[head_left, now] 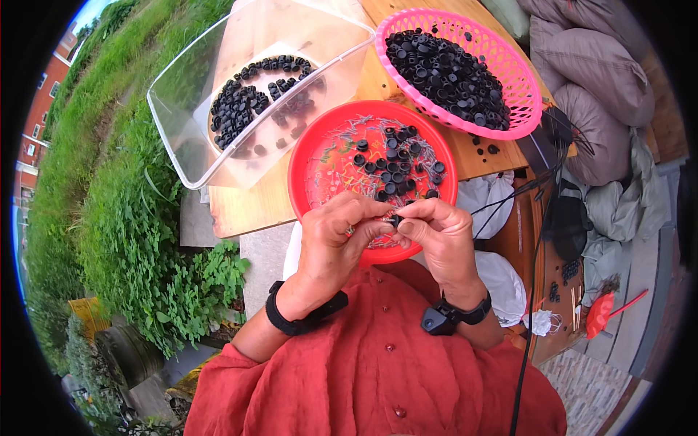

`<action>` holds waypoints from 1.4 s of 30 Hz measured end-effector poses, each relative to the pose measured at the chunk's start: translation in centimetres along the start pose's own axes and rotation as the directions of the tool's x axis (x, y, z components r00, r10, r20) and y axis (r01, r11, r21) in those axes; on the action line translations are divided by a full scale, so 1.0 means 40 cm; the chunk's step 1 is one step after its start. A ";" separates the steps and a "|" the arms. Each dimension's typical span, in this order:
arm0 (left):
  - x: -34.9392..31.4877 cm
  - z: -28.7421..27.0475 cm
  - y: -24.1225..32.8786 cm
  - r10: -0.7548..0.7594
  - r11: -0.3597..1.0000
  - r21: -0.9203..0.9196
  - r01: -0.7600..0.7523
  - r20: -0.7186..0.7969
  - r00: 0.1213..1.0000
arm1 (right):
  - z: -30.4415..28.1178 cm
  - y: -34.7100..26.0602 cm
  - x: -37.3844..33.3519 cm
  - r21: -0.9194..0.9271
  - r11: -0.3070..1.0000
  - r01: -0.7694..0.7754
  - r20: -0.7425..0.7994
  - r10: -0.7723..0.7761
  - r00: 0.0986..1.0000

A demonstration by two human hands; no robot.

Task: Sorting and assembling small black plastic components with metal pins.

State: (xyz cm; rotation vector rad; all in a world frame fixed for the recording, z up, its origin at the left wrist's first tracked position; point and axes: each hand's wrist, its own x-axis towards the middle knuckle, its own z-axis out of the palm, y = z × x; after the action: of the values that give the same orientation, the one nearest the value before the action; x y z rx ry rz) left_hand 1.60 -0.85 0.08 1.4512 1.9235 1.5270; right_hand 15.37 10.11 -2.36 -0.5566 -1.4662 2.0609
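Over the near edge of a red round tray (299,182), my two hands meet fingertip to fingertip. A small black cap (395,220) sits between them, pinched by the thumb and forefinger of my right hand (445,238). My left hand (329,234) is closed in a pinch against the cap's left side; whatever is between its fingertips is too small to make out. Several loose black caps (396,171) lie in the tray, just beyond my fingers. Thin grey pin-like pieces (350,134) are scattered around them, with a few coloured bits.
A pink lattice basket (529,120) heaped with black caps (451,76) stands at the far right of the wooden table (251,211). At the far left, a clear plastic bin (182,116) holds grouped black parts (240,109). Dark cables (542,189) hang on the right.
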 end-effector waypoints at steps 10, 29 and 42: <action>0.059 0.042 -0.055 -0.123 0.843 0.537 0.031 0.136 0.983 | -0.064 -0.012 -0.007 0.097 0.994 0.054 -0.197 -0.034 0.980; -0.008 0.029 -0.023 -0.321 0.808 -0.464 0.362 0.168 0.932 | -0.005 -0.020 -0.008 -0.444 0.832 0.334 -0.064 -0.401 0.914; -0.037 0.015 -0.051 -0.259 0.843 -0.453 0.289 0.130 0.957 | 0.035 -0.026 -0.011 -0.599 0.708 0.373 0.062 -0.424 0.904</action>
State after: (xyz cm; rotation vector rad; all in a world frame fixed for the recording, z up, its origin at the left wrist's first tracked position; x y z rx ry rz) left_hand 1.66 -1.58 -2.40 0.9557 1.4981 1.6329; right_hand 15.05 9.11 -0.92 -0.4865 -1.9929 1.1994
